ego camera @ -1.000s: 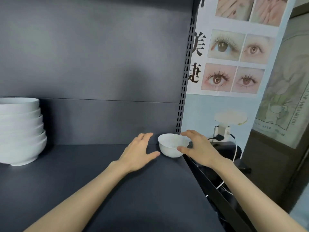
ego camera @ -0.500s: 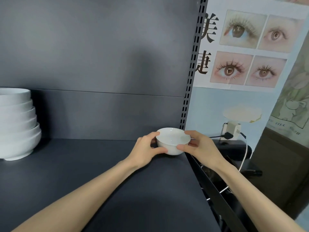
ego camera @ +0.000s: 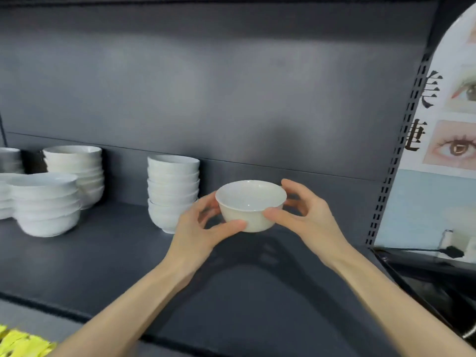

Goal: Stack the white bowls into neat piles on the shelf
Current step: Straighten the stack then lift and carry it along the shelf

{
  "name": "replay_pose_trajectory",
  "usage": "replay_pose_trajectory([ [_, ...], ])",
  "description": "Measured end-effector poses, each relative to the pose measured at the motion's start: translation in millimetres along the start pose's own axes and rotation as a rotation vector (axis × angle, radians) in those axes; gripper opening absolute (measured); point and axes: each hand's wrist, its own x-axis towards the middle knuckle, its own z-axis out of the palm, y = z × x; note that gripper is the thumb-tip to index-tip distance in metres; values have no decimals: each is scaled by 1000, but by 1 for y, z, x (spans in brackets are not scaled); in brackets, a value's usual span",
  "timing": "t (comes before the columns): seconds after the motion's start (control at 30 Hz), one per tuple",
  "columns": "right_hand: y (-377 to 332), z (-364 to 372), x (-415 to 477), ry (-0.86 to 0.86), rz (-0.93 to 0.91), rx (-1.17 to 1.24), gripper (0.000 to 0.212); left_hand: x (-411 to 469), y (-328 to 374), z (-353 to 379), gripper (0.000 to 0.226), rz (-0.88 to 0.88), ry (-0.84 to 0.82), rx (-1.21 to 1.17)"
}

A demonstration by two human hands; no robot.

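Several bowl stacks [ego camera: 172, 186] on dark shelf [ego camera: 116, 253], poster [ego camera: 450, 150] alongside.

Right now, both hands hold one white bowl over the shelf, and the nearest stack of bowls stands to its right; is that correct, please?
Not quite. The head view shows the nearest stack standing to the left of the bowl, not its right. The left hand and right hand do hold it over the shelf.

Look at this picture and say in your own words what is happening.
A person holds one small white bowl between the left hand and right hand, apparently lifted off the dark shelf. A pile of matching small bowls stands just to its left; piles of wider bowls stand further left.
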Motion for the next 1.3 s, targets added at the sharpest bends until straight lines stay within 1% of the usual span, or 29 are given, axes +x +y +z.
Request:
replay_pose_trajectory([
  [0.03, -9, 25, -3, -19, -5, 26, 72, -9, 5, -24, 63, 4, 10, -2],
  [0.17, -39, 130, -21, -74, -5, 139, 61, -47, 20, -127, 71, 21, 55, -15],
  [0.27, -57, 213, -32, -119, 8, 251, 62, -74, 35, -206, 78, -1, 61, -2],
  [0.4, -83, 311, -36, -187, 24, 344, 60, -99, 51, -300, 75, 0, 113, 39],
  [0.5, -101, 368, -27, -231, -1, 350, 44, -105, 63, -358, 75, 10, 143, 88],
  [0.6, -118, 414, -13, -252, -13, 348, 38, -97, 70, -407, 72, 29, 164, 115],
  [0.7, -128, 446, 6, -264, -29, 323, 29, -78, 70, -442, 63, 46, 167, 92],
  [0.9, -123, 480, 52, -196, -48, 279, 31, -18, 51, -485, 76, 29, 117, 96],
  [1.0, -120, 486, 73, -155, -54, 242, 31, 17, 43, -495, 73, -1, 59, 114],
  [1.07, -117, 487, 83, -118, -53, 227, 34, 37, 40, -494, 68, -14, 16, 108],
  [1.17, -105, 483, 97, -61, -11, 225, 30, 65, 28, -492, 62, -8, -55, 80],
  [1.2, -101, 481, 99, -49, 9, 218, 33, 73, 23, -490, 63, -9, -79, 74],
  [1.3, -90, 475, 107, 5, 51, 144, 56, 94, 6, -486, 66, -5, -145, 65],
])
